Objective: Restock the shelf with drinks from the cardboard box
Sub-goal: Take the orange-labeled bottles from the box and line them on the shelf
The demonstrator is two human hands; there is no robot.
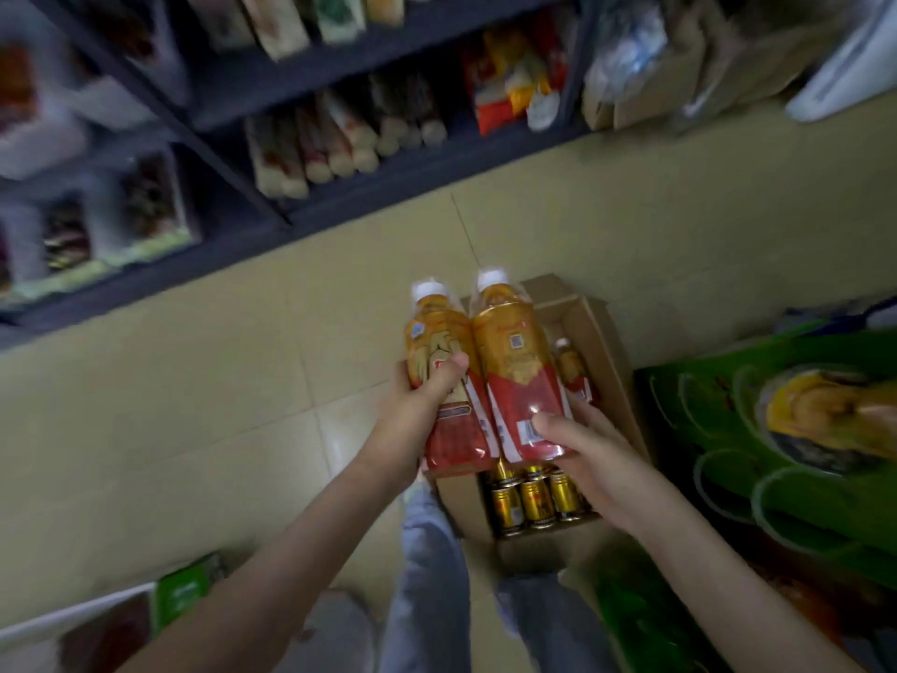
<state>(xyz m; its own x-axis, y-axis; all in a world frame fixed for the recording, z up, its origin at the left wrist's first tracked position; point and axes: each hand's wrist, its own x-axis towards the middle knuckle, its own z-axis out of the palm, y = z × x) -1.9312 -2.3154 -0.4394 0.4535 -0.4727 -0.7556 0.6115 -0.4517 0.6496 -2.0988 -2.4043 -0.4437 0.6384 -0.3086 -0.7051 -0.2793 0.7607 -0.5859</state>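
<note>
- The step in hand looks like the carrying one: two tea bottles are out of the cardboard box (604,342) and not yet on the shelf (388,187).
- The left hand (422,400) grips the left bottle (432,332) around its middle, with the thumb across the label.
- The right hand (597,459) holds the right bottle (514,371) near its bottom, thumb on the front and fingers behind.
- The bottles are side by side and touching, white caps pointing away from the person, above the open box on the tiled floor.
- Both forearms reach forward and a little inward, so the hands come close together.
- Inside the box one more bottle (573,366) stands at the right wall, and gold cans (534,497) stand at the near end.
- In my judgement the next move calls for lifting both bottles toward the dark shelf, well apart at the upper left; it is blurred, so I cannot tell where drinks belong.
</note>
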